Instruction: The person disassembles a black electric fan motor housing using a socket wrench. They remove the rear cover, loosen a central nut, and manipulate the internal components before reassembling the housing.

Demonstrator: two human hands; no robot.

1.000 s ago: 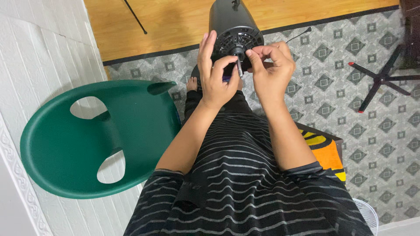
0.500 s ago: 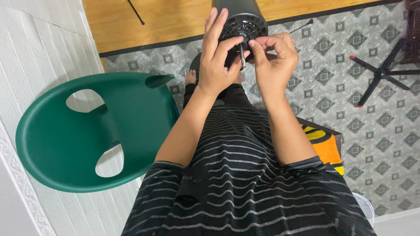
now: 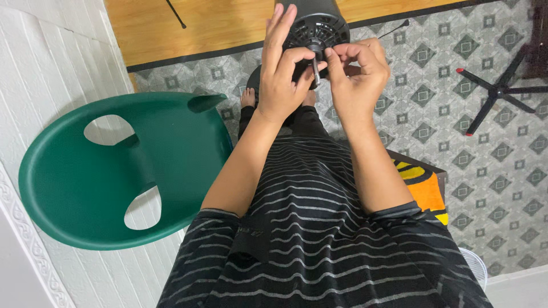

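The black fan motor (image 3: 315, 25) is held up in front of the person, above the knees and the patterned tile floor (image 3: 456, 74), its vented round face turned toward the camera and its thin metal shaft (image 3: 315, 69) sticking out of the middle of that face. The left hand (image 3: 282, 80) is against the left side of the motor housing, its long fingers stretched up along the rim while the thumb and a bent finger curl in toward the shaft; how much of the motor's weight it carries I cannot tell, since the underside is hidden. The right hand (image 3: 357, 77) sits just to the right of the shaft, its thumb and forefinger drawn into a narrow pinch at the base of the shaft, either on the shaft itself or on some small part there, too small to make out. By its look the motor is a dense, rigid lump, probably heavy for its size, with a hard ribbed shell that gives good purchase around the rim; the safest hold would be around the housing, not on the shaft. The shaft is stiff, smooth and likely slippery, so it takes only a fingertip pinch and would turn under the pads. The vent slots look thin and could crack under a squeeze. Left of the motor and lower stands a green plastic chair (image 3: 108, 171); right of it, on the floor, lies a black star-shaped stand with red tips (image 3: 496, 91).
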